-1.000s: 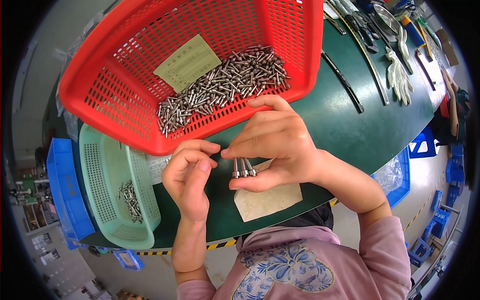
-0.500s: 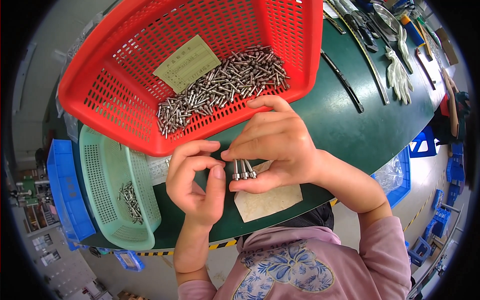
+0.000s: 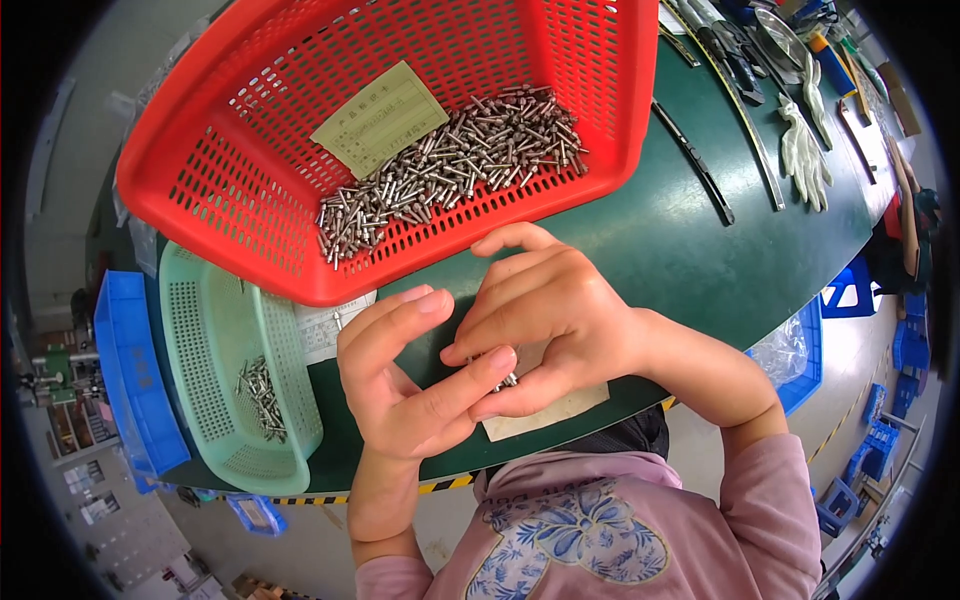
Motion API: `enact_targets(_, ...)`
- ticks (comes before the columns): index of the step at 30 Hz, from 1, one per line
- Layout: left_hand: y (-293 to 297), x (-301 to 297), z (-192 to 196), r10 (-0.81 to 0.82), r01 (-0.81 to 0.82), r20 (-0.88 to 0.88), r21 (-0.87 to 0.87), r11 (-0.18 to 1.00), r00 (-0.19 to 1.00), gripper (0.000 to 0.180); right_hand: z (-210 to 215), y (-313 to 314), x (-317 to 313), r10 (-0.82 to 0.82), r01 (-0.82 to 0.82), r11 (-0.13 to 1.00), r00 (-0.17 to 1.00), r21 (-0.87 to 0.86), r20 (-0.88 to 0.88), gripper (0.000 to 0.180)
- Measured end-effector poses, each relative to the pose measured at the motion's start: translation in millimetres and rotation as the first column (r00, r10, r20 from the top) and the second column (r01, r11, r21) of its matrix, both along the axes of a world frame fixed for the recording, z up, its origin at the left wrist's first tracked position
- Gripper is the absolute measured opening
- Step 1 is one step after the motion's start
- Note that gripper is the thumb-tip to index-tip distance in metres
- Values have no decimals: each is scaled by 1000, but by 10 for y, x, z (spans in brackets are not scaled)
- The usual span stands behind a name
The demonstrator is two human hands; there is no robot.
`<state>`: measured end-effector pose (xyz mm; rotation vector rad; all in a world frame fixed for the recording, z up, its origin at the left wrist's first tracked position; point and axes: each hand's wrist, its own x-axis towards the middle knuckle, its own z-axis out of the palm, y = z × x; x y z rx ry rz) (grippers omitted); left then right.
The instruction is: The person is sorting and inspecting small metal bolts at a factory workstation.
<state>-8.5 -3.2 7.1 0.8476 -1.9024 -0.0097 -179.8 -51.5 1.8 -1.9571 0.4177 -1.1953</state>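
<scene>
My right hand (image 3: pixel 545 315) pinches a few small metal pins (image 3: pixel 505 380) between thumb and fingers, just above a beige card (image 3: pixel 545 412) on the green table (image 3: pixel 690 270). My left hand (image 3: pixel 405 385) is open beside it, its thumb tip touching the right hand at the pins. Behind the hands a red basket (image 3: pixel 250 190) holds a heap of the same metal pins (image 3: pixel 450 160) and a beige paper slip (image 3: pixel 380 118). To the left a pale green basket (image 3: pixel 200 330) holds several pins (image 3: pixel 262 390).
A blue crate (image 3: pixel 125 370) stands left of the green basket. Long black strips (image 3: pixel 695 165), white gloves (image 3: pixel 805 150) and hand tools (image 3: pixel 740 55) lie at the table's far right. Blue crates (image 3: pixel 850 290) stand on the floor to the right. Yellow-black tape marks the table's near edge.
My left hand has opened and shifted right, its thumb now against my right hand at the pins. My right hand has closed lower over the pins, hiding most of them.
</scene>
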Motion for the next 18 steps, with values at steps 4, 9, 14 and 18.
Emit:
enact_targets(4, -17, -1, 61, -20, 20, 9, 27, 999, 1000, 25, -9, 6, -6, 8, -8, 1000, 1000, 18, -18, 27)
enact_targets(9, -19, 11, 99, -48, 47, 22, 63, 997, 999, 28, 24, -6, -29, 67, -66, 996, 998, 54, -21, 32)
enact_targets(14, -34, 6, 63, -56, 57, -7, 80, 995, 998, 30, 17, -16, -36, 68, -66, 996, 997, 67, -28, 33)
enact_targets(18, -37, 6, 71, -58, 58, -6, 87, 995, 998, 31, 22, -20, -34, 69, -67, 995, 997, 68, -30, 32)
